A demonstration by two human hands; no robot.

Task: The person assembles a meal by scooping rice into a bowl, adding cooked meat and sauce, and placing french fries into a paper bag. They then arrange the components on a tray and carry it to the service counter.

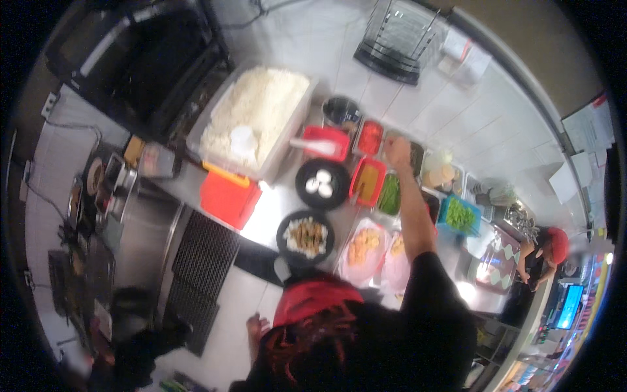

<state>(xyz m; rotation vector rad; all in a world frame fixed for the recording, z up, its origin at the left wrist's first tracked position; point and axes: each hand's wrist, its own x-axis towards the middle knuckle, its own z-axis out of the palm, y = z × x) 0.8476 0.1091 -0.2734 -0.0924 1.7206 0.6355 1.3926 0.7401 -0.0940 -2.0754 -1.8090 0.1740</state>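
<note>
Metal counter (269, 210), tub (296, 134) (heaped white), black bowls (339, 190), food trays (356, 178)

The counter (266, 212) in mid-frame looked to me like glossy metal, glaring under the light. Above it, at upper left, the big tub (292, 134) was smooth, cloudy plastic. The black plate (340, 196) near the centre had a dark, smooth finish; the floor mat (206, 255) at lower left looked rough, the red headwear (313, 299) matt cloth.

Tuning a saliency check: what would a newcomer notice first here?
Probably the large tub heaped with white food, upper left of centre. Next, the bright red cap at bottom centre. Then the right hand, at the end of an outstretched arm, just right of the red food.
</note>
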